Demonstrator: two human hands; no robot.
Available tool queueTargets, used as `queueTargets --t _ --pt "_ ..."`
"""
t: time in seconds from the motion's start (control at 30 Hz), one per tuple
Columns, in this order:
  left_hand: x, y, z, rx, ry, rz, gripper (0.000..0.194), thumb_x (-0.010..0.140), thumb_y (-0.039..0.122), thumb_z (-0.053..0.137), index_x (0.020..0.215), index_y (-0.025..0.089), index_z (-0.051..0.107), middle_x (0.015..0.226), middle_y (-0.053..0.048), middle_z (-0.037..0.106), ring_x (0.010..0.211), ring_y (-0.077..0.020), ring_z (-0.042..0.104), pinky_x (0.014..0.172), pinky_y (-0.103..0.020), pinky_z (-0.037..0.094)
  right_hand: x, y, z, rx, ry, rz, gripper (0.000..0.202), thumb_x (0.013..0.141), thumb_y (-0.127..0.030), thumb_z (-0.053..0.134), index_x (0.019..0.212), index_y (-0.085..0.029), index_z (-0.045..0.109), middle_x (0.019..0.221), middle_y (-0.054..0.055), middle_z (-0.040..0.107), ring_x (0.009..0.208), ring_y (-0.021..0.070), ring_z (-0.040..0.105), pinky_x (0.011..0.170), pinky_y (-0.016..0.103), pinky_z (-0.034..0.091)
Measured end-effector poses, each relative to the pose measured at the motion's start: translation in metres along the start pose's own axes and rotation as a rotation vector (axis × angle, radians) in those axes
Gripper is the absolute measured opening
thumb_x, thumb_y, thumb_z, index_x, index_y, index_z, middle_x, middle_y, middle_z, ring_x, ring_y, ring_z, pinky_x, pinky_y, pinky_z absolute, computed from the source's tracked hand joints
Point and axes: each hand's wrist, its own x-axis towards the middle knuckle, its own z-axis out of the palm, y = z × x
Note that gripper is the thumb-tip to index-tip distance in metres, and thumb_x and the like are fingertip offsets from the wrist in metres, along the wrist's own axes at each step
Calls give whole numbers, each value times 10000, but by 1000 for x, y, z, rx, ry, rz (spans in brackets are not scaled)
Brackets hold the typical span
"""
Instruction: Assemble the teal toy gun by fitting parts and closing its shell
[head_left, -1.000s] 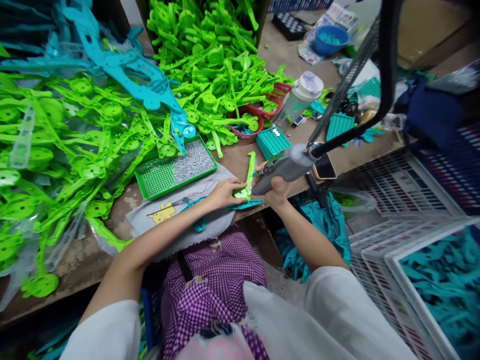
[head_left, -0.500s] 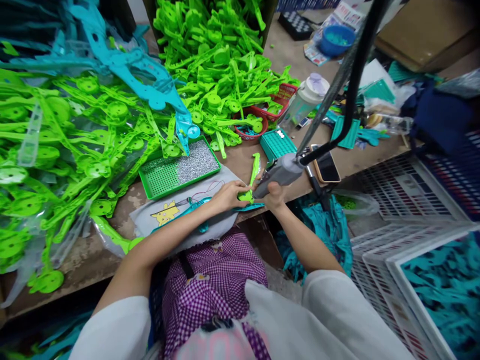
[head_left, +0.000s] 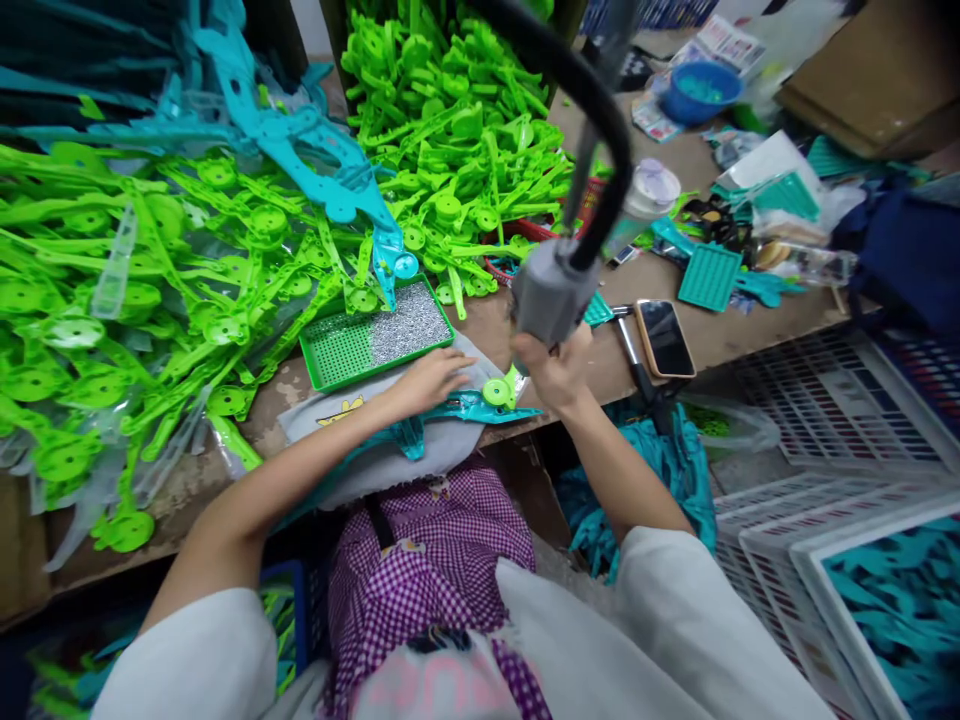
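My right hand [head_left: 559, 365] is wrapped round a grey power screwdriver [head_left: 553, 290], held upright, with a black cable rising from its top. My left hand [head_left: 435, 380], fingers spread, rests over a grey cloth [head_left: 300, 420] beside a long teal plastic part [head_left: 409, 435]. I cannot make out anything held in it. A green part with a round disc [head_left: 496, 391] lies on the teal part's right end, between my hands. Just behind my left hand stands a green tray [head_left: 337, 350] with many small silver screws [head_left: 409, 325].
Bright green parts [head_left: 247, 220] are heaped at the left and back, with large teal parts [head_left: 300, 160] on top. A phone [head_left: 665, 340], a lidded jug [head_left: 651, 190] and a blue bowl [head_left: 697, 90] are on the right. White crates [head_left: 810, 500] stand at the lower right.
The screwdriver has swung from slanted to upright. My left hand has let go of the green part and moved left. The green part now lies on the teal one, and the view has shifted slightly.
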Motion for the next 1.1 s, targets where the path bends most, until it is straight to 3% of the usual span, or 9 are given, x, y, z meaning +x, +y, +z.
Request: queueTargets --t 0.13,0.27,0.4,0.5,0.73,0.87,0.93,1.0,1.1 --pt "-42 -12 -31 227 48 -155 401 974 329 548 1337 176 624 1215 -149 664 1096 -289 609 954 -423 483 1 -29 12 -197 -61 -191 426 728 -568 779 957 -241 632 880 18 634 868 217 633 827 422 565" --pt "-62 -9 -30 363 -24 -250 405 989 385 522 1316 173 631 1052 -133 693 983 -279 620 855 -385 489 -18 -26 34 -267 -12 -218 421 808 -549 722 1079 -249 604 989 36 648 963 222 633 899 441 546" --pt "-65 -11 -22 304 -61 -270 297 983 381 538 1171 211 692 968 -87 683 925 -237 613 812 -335 482 -25 -20 62 -254 75 -184 386 864 -569 654 1076 -249 610 995 39 643 964 206 625 898 419 532" --pt "-68 -16 -24 273 -63 -237 202 942 340 601 980 202 744 921 -84 663 920 -231 605 818 -334 477 -13 -21 84 -252 34 -193 417 859 -618 639 1059 -252 625 988 38 653 981 214 621 929 434 514" --pt "-95 11 -35 43 121 -342 247 960 367 566 915 192 735 893 -65 728 766 -188 646 735 -312 482 10 -22 111 -273 -61 -254 465 902 -605 589 1210 -257 609 1119 73 668 1077 237 617 990 459 494" --pt "-118 25 -25 -261 293 -495 297 940 461 577 944 191 701 861 -53 755 746 -188 679 719 -314 517 -48 -8 87 -350 -104 -269 372 943 -489 583 1204 -227 628 983 72 696 897 204 654 855 398 557" --pt "-128 30 -16 -503 365 -565 349 901 527 609 925 183 663 832 -53 747 768 -196 695 720 -316 542 -92 5 79 -388 -282 -242 364 960 -470 566 1198 -204 637 830 44 692 682 170 632 693 340 566" --pt "-137 38 -6 -691 396 -624 406 870 585 629 908 181 641 829 -52 739 784 -197 701 737 -321 560 -129 19 79 -485 -463 -269 457 930 -495 611 1258 -177 620 895 83 729 721 202 674 681 351 573" --pt "-149 56 9 -848 430 -671 439 888 610 603 976 185 672 957 -63 751 934 -214 710 872 -346 562 -156 38 87 -629 -512 -324 368 946 -435 611 1203 -174 651 903 97 743 754 217 704 675 332 562"
